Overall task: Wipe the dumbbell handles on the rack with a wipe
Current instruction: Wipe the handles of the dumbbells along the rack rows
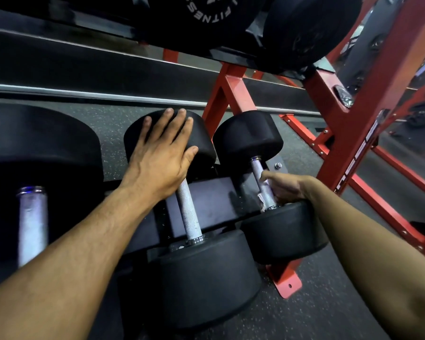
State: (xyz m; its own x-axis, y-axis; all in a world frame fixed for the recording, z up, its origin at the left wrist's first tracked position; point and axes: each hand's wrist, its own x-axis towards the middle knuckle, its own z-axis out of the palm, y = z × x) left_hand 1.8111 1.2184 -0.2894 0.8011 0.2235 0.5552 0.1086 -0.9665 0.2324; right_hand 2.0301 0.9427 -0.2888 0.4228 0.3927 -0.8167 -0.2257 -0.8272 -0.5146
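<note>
Right hand (284,188) curls round the knurled steel handle (261,177) of the rightmost black round-headed dumbbell (250,138), crumpled white wipe (264,196) pinched against the bar. Left hand (161,153) lies flat, fingers straight, on the neighbouring black dumbbell's far head (201,143). Both dumbbells sit on the red steel rack's (353,133) lowest shelf.

Right hand (284,188) grips wipe (264,197) round handle (261,179); left hand (162,153) flat on dumbbell head (201,141).

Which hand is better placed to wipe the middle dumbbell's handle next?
Right. The right hand already holds the wipe around the neighbouring handle; the left hand lies flat on the middle dumbbell, holding nothing.
</note>
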